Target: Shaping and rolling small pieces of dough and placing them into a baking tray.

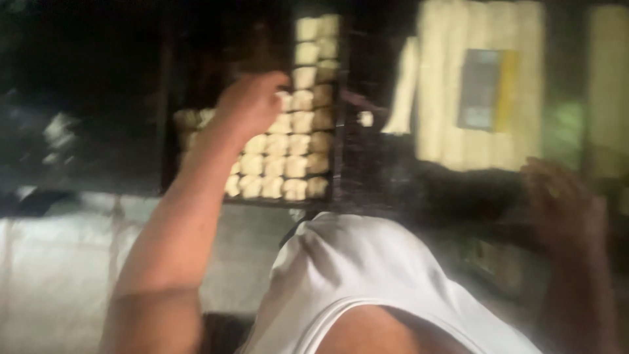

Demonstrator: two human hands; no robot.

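The picture is blurred by motion. My left hand (252, 101) reaches out over a dark baking tray (167, 98) filled with rows of pale dough pieces (288, 147); its fingers rest on or just above a piece near the tray's middle. Whether it grips one I cannot tell. My right hand (563, 203) hangs at the right over a dark worktop, fingers loosely curled, with nothing visible in it. My white sleeveless shirt (367, 275) fills the lower middle.
Long strips of pale rolled dough (445, 78) lie at the upper right, with a flat dark and yellow object (488, 88) on them. One loose dough piece (365, 118) sits between tray and strips. A light surface (52, 262) lies at the lower left.
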